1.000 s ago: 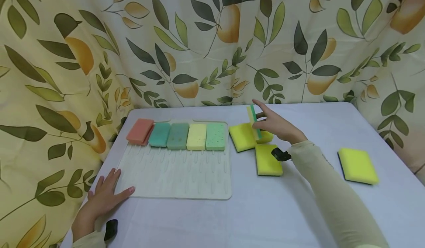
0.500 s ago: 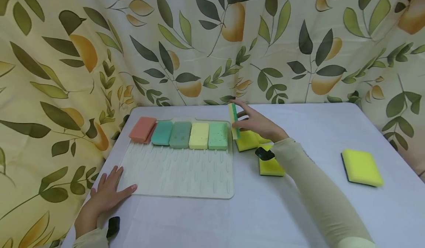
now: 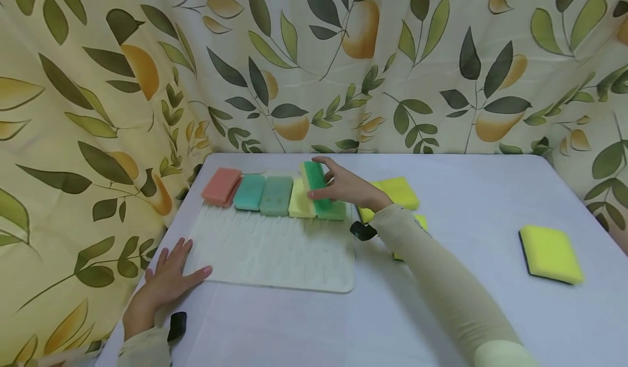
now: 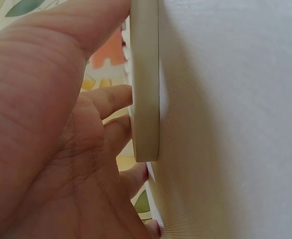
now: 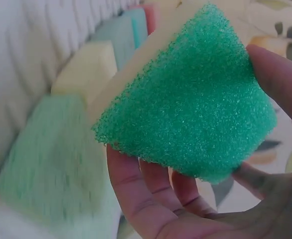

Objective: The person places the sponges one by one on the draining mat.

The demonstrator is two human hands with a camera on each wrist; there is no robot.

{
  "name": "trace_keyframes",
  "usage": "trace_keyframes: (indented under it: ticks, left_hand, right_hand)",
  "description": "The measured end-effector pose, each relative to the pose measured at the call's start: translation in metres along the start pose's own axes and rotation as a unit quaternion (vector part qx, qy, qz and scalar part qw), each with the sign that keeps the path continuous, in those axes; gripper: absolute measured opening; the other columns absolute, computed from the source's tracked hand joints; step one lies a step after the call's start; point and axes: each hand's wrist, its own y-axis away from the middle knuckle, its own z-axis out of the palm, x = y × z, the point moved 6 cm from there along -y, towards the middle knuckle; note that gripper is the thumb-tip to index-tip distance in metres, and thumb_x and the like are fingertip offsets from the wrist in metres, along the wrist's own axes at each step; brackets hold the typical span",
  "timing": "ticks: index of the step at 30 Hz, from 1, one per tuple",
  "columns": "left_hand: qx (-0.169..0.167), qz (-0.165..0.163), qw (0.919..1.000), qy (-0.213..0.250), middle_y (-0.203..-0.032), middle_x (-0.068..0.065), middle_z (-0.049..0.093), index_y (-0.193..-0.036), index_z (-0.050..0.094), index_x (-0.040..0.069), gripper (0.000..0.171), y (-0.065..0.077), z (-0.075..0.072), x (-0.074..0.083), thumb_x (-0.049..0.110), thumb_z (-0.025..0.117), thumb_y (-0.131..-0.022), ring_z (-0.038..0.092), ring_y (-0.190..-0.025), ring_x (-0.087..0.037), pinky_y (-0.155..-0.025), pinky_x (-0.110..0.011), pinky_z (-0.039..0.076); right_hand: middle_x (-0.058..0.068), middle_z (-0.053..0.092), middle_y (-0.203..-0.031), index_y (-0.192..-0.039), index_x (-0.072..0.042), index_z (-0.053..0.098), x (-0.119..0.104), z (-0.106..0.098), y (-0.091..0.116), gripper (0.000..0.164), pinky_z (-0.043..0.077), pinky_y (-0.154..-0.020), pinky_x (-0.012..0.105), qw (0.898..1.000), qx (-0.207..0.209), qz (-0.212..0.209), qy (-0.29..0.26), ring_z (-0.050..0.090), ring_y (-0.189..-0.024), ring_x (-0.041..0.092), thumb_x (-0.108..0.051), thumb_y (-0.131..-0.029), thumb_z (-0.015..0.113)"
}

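In the head view my right hand (image 3: 350,187) pinches a green-and-cream scrub sponge (image 3: 315,175) by its edges, thumb on one side and fingers on the other. It is tilted above the row on the white ridged drying mat (image 3: 275,258), overlapping a yellow sponge (image 3: 298,199) and a light green sponge (image 3: 336,210). The right wrist view shows the coarse green face of the held sponge (image 5: 186,99). My left hand (image 3: 169,280) rests with spread fingers at the mat's front left corner; in the left wrist view its fingers touch the mat's edge (image 4: 145,99).
Farther left in the row are a grey-green sponge (image 3: 276,196), a teal sponge (image 3: 250,192) and stacked pink sponges (image 3: 221,186). Bright yellow sponges (image 3: 399,191) lie right of the mat, partly behind my right arm. Another yellow sponge (image 3: 551,253) lies at far right. A patterned curtain (image 3: 417,72) hangs behind.
My right hand has carried the scrub sponge leftward from over the yellow sponges to over the mat's row, turning its green face toward view. The left hand stays at the mat's corner.
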Motion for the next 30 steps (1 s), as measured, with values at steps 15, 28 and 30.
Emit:
trace_keyframes:
  ticks: [15, 28, 30]
  left_hand:
    - [0.006, 0.004, 1.0000, 0.005, -0.174, -0.032, -0.003, -0.168, 0.013, -0.007, 0.114, -0.002, -0.001, 0.000, 0.062, 0.069, -0.097, -0.016, -0.153, -0.062, -0.107, -0.087, -0.014]
    - [0.026, 0.024, 0.9990, 0.028, -0.171, -0.038, 0.006, -0.168, 0.007, -0.006, 0.130, -0.006, -0.001, -0.012, 0.070, 0.076, -0.088, -0.010, -0.155, -0.061, -0.110, -0.086, -0.010]
    - [0.029, 0.023, 0.9989, 0.029, -0.171, -0.037, 0.007, -0.168, 0.009, -0.007, 0.132, -0.006, -0.001, -0.014, 0.071, 0.077, -0.086, -0.009, -0.156, -0.060, -0.111, -0.085, -0.009]
  right_hand:
    - [0.016, 0.044, -0.150, -0.164, -0.019, 0.027, -0.010, 0.068, -0.042, 0.096, 0.058, -0.098, 0.046, 1.000, -0.026, 0.005, -0.014, 0.057, -0.124, 0.031, -0.040, -0.091, 0.087]
    - [0.023, 0.056, -0.141, -0.159, -0.001, 0.040, -0.015, 0.119, -0.072, 0.067, 0.064, -0.080, 0.040, 0.996, -0.014, 0.010, -0.089, 0.072, -0.091, 0.028, -0.013, -0.103, 0.074]
    - [0.024, 0.057, -0.142, -0.159, 0.000, 0.043, -0.015, 0.127, -0.076, 0.061, 0.064, -0.079, 0.040, 0.995, -0.016, 0.002, -0.096, 0.073, -0.084, 0.025, -0.009, -0.105, 0.071]
